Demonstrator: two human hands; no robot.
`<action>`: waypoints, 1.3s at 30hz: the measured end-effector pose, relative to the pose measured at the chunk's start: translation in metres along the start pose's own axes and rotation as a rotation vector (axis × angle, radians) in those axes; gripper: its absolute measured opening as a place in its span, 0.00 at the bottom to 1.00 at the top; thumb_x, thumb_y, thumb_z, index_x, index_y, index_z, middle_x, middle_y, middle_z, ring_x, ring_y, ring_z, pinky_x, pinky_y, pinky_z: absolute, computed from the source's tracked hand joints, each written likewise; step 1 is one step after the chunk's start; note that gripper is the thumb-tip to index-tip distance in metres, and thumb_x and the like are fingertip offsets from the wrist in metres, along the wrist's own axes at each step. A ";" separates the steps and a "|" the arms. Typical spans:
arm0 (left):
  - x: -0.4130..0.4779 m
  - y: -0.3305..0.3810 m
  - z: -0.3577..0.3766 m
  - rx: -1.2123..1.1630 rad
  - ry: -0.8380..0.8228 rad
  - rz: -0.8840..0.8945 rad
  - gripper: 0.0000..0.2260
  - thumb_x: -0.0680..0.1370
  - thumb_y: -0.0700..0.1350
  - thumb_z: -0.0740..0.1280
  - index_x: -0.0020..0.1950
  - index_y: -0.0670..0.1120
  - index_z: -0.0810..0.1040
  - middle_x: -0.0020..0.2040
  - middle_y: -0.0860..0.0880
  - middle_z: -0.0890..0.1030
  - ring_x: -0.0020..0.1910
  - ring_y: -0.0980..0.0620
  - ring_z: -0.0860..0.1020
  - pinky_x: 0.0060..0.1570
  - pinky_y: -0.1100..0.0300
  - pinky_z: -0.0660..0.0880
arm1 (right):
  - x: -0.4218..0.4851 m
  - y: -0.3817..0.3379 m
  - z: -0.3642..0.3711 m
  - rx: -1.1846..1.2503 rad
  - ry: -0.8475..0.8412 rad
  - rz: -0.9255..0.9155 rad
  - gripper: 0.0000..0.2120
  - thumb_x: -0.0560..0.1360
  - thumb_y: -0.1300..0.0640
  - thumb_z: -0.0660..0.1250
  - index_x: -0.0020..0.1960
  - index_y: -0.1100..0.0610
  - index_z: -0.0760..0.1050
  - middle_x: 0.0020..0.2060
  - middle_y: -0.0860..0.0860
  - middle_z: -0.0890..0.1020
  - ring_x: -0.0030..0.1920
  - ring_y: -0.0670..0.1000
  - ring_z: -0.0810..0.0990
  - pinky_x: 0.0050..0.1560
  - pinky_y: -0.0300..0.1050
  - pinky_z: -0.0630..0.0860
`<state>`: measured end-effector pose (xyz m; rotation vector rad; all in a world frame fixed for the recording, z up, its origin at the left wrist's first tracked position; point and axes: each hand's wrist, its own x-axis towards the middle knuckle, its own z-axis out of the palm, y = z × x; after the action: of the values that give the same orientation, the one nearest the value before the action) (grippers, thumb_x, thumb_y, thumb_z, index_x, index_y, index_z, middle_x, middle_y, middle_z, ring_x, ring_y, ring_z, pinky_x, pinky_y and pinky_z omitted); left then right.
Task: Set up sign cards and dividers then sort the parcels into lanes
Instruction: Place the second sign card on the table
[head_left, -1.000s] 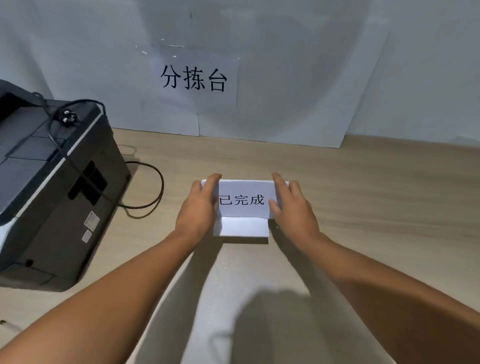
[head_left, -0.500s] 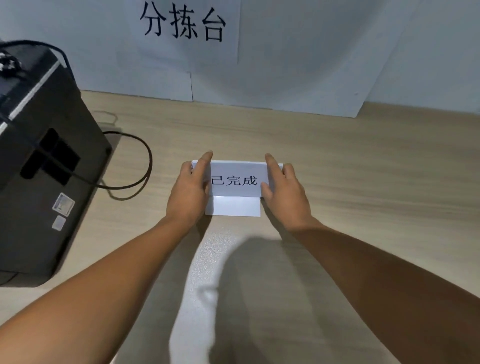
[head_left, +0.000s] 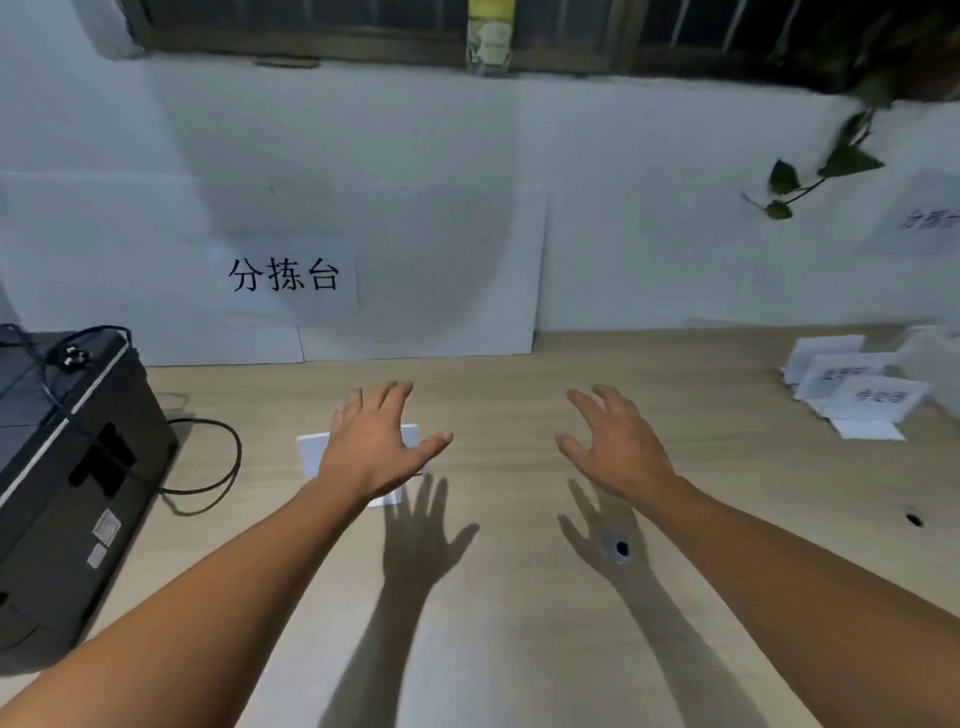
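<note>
Sign card (head_left: 311, 452) sits left of centre, half hidden behind your left hand (head_left: 371, 447). It and your right hand (head_left: 618, 447) hover spread wide, holding nothing, likely free for the spare cards (head_left: 857, 395) far right.

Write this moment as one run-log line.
left hand: open, over sign card | right hand: open, empty | other sign cards: far right
</note>
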<state>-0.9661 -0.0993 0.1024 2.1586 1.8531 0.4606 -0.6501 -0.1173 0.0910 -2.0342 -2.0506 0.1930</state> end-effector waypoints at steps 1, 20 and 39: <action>-0.007 0.028 -0.005 0.006 -0.015 0.032 0.42 0.75 0.74 0.60 0.82 0.52 0.60 0.81 0.49 0.63 0.80 0.40 0.57 0.77 0.40 0.57 | -0.015 0.021 -0.023 -0.017 0.025 0.009 0.32 0.80 0.36 0.61 0.80 0.45 0.60 0.80 0.54 0.60 0.79 0.56 0.57 0.77 0.54 0.60; -0.183 0.592 0.088 0.047 -0.006 0.483 0.41 0.74 0.74 0.58 0.81 0.53 0.60 0.79 0.52 0.64 0.79 0.46 0.57 0.76 0.44 0.59 | -0.354 0.446 -0.302 -0.077 0.220 0.205 0.33 0.79 0.35 0.61 0.81 0.45 0.60 0.80 0.55 0.61 0.80 0.54 0.55 0.78 0.53 0.56; -0.018 0.813 0.273 -0.050 -0.026 0.384 0.39 0.74 0.68 0.68 0.78 0.47 0.65 0.76 0.47 0.68 0.76 0.45 0.64 0.73 0.45 0.64 | -0.199 0.714 -0.292 0.197 0.109 0.145 0.34 0.78 0.33 0.61 0.81 0.42 0.58 0.79 0.50 0.61 0.79 0.50 0.55 0.75 0.56 0.64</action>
<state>-0.1229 -0.2395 0.1717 2.4770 1.3952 0.5440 0.1151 -0.3254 0.1668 -2.0249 -1.7476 0.2916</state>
